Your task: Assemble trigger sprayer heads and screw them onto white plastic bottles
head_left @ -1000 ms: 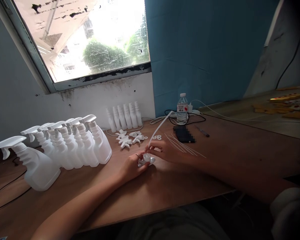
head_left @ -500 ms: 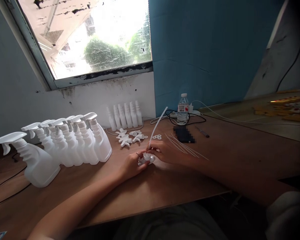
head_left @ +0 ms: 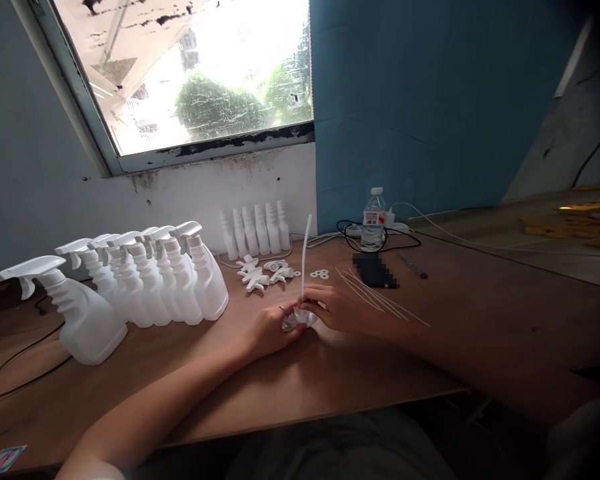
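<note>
My left hand (head_left: 273,328) is closed around a white spray trigger head (head_left: 291,323) that lies low over the table, its collar facing up. My right hand (head_left: 336,309) pinches a thin white plastic tube (head_left: 306,257) near its lower end. The tube stands almost upright above the collar; my fingers hide whether its end sits inside. Beyond my hands lie several loose white trigger heads (head_left: 253,275) and small white washers (head_left: 321,274). More thin tubes (head_left: 375,298) are spread to the right, partly behind my right forearm.
White spray bottles with trigger heads (head_left: 145,283) stand in a row at the left. Several slim white bottles (head_left: 260,230) stand by the wall. A water bottle (head_left: 374,223), a dark blurred object (head_left: 375,270) and a cutter knife (head_left: 414,267) are at the right back.
The tube has swung from a rightward lean to nearly upright. Both hands stay at the trigger head. The whole view has shifted slightly.
</note>
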Demonstrator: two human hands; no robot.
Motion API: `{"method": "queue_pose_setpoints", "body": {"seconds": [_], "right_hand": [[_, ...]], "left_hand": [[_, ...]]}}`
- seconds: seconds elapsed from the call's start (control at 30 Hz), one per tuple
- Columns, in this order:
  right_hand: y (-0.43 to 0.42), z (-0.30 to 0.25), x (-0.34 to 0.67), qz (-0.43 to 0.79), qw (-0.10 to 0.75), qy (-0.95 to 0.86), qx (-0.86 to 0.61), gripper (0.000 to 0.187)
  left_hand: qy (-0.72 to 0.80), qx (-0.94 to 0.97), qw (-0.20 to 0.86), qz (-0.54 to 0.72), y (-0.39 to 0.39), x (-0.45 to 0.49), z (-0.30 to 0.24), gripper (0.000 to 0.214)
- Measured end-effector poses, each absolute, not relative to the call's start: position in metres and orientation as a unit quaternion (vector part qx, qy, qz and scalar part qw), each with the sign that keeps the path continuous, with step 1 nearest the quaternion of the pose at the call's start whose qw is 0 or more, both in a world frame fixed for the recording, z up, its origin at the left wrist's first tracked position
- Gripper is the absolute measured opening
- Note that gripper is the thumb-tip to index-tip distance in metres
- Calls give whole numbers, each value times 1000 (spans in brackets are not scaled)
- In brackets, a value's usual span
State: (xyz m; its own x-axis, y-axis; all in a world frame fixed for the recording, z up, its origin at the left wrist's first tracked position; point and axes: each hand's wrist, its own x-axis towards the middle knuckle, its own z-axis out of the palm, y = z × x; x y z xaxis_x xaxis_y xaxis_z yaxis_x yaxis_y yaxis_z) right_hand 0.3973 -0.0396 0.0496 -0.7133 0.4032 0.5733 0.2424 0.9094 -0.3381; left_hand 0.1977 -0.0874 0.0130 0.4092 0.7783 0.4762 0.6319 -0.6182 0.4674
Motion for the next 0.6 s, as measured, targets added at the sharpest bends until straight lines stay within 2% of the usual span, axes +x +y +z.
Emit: {"method": "queue_pose_setpoints", "body": {"seconds": [0.23, 0.4, 0.6], "right_hand": [[-40, 50, 392, 136, 321, -913, -213, 22], [-32, 44, 387, 162, 320, -906, -224, 20], [-30, 38, 385, 151, 343, -900, -222, 27]], "left_hand": [[419, 834, 110, 342, -87, 196, 12, 37], [413, 833, 114, 351, -82, 196, 8, 26], [431, 829, 112, 338, -80, 194, 6, 34]]}}
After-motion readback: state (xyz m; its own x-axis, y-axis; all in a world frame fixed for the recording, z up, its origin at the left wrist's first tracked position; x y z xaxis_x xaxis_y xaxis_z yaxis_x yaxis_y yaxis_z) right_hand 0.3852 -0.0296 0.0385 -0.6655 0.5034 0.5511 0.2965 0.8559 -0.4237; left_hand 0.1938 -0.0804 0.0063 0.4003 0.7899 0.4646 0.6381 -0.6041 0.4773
